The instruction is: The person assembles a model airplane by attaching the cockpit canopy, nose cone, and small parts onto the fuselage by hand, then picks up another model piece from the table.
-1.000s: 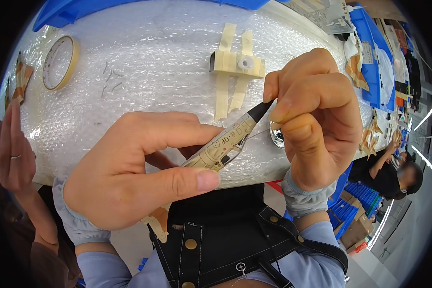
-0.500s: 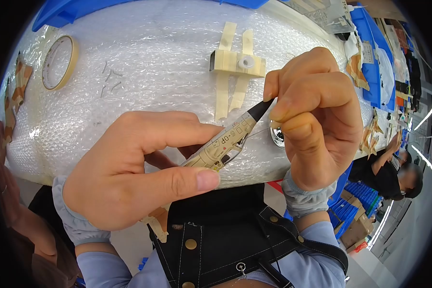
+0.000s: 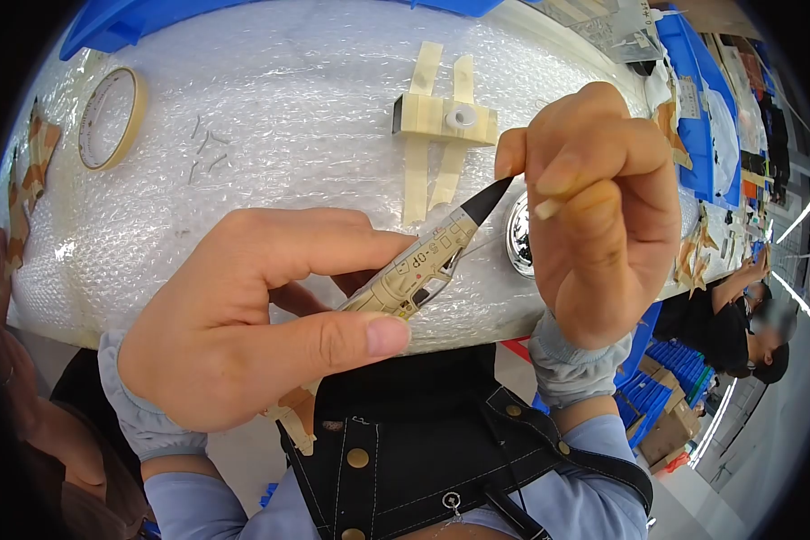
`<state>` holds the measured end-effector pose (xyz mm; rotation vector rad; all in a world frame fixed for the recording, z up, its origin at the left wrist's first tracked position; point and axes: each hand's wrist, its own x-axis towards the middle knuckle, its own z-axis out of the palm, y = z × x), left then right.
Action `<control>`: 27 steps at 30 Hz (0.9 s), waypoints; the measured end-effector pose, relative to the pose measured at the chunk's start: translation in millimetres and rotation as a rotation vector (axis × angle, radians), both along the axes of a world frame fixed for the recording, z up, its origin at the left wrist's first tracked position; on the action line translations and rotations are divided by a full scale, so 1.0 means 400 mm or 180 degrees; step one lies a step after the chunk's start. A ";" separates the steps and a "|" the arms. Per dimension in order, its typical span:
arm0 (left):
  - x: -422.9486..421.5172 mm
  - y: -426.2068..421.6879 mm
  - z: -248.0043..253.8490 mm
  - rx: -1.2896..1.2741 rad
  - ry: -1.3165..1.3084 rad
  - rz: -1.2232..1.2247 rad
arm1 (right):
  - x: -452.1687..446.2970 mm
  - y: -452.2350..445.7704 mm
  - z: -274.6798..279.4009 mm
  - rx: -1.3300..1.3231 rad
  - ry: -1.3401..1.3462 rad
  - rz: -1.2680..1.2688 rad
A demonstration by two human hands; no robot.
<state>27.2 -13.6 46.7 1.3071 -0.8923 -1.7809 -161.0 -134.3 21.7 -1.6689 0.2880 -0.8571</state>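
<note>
My left hand (image 3: 261,306) is closed around a model jet (image 3: 400,274), thumb on the near side and fingers behind. Its body is tan with small dark markings, a black pointed nose and an open cockpit frame; a wing shows below the hand. Beside the nose tip, my right hand (image 3: 603,207) is raised with its fingers curled in a pinch. A small pale piece (image 3: 546,209) shows at those fingertips; its kind I cannot make out. A fine line runs from near the cockpit toward the right hand.
Bubble wrap (image 3: 270,108) covers the table. On it lie a tape roll (image 3: 135,121), several small grey pins (image 3: 209,141), a taped block (image 3: 432,117) with a white ring, and a shiny round metal dish (image 3: 518,236). Blue bins (image 3: 693,99) stand at right. Other people are at both sides.
My right hand has shifted slightly away from the nose and turned, so the small pale piece at its fingertips now shows. The metal dish is more exposed. The left hand and jet barely moved.
</note>
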 end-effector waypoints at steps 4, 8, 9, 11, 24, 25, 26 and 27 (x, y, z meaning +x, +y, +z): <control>-0.008 0.010 -0.016 -0.0119 0.0019 0.0115 | -0.004 -0.019 -0.014 0.0357 -0.0403 -0.0325; -0.008 0.003 0.005 0.0054 0.0013 0.0154 | -0.013 -0.049 -0.039 -0.0104 -0.0251 -0.0888; -0.009 0.004 0.008 0.0052 0.0020 0.0197 | -0.007 -0.051 -0.046 -0.0290 -0.0259 -0.0952; -0.012 0.006 0.009 0.0016 0.0036 0.0285 | 0.003 -0.055 -0.052 -0.0600 -0.0041 -0.1196; -0.013 0.016 -0.003 -0.0222 0.0172 0.0444 | 0.023 -0.040 -0.044 -0.1630 0.0555 -0.1444; -0.012 0.015 -0.004 -0.0263 0.0170 0.0427 | 0.022 -0.035 -0.039 -0.1656 0.0305 -0.1472; -0.010 0.015 -0.008 -0.0301 0.0170 0.0412 | 0.019 -0.026 -0.032 -0.1677 0.0058 -0.1494; -0.008 0.015 -0.011 -0.0340 0.0166 0.0399 | 0.010 -0.014 -0.019 -0.1806 0.0107 -0.1333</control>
